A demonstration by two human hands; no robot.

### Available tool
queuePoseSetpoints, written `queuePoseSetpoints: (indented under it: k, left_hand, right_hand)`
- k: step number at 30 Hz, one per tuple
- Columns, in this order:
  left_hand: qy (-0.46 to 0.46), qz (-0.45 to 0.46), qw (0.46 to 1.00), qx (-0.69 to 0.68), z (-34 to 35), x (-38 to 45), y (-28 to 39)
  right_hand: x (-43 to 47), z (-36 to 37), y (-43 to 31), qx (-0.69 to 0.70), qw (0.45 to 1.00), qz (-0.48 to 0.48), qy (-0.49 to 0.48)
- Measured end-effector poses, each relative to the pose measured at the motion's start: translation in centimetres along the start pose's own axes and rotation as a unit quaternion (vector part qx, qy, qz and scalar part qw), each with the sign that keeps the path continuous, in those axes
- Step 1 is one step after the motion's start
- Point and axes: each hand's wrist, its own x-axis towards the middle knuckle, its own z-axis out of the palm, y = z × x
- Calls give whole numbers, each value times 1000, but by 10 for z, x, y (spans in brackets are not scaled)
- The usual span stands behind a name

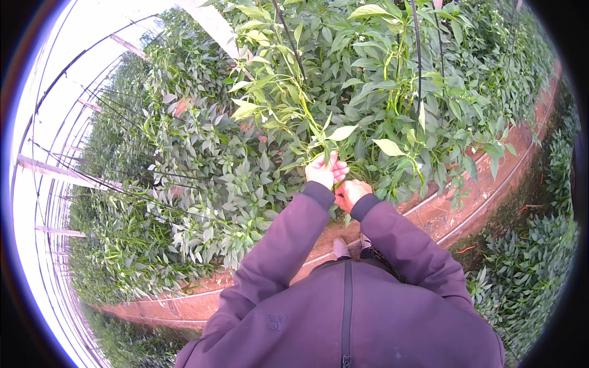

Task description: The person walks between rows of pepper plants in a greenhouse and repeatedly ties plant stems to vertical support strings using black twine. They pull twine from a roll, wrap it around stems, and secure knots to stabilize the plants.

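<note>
My left hand is among the pepper leaves, its thumb and fingers closed on a leafy branch of a pepper plant. Just below and to the right, my right hand has curled fingers, close against the left. A thin green plant part runs between the two hands into the right fingers; whether it is a pepper or a stem cannot be told. Slender green chili peppers hang on the plant to the upper right. Another green pepper hangs right of my hands.
Black support cords drop among the plants ahead. Pale pipe rails follow the reddish soil path by my shoes. Greenhouse frame bars and dense pepper rows stand on the left. More plants grow at lower right.
</note>
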Motion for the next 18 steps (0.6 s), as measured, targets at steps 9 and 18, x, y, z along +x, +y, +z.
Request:
queuePoseSetpoints:
  k: [9, 18]
  left_hand:
    - [19, 85, 995, 39, -10, 4, -13]
    - [2, 156, 982, 105, -9, 9, -12]
  right_hand:
    - [-26, -68, -25, 37, 992, -67, 96]
    - [12, -109, -32, -228, 907, -235, 266]
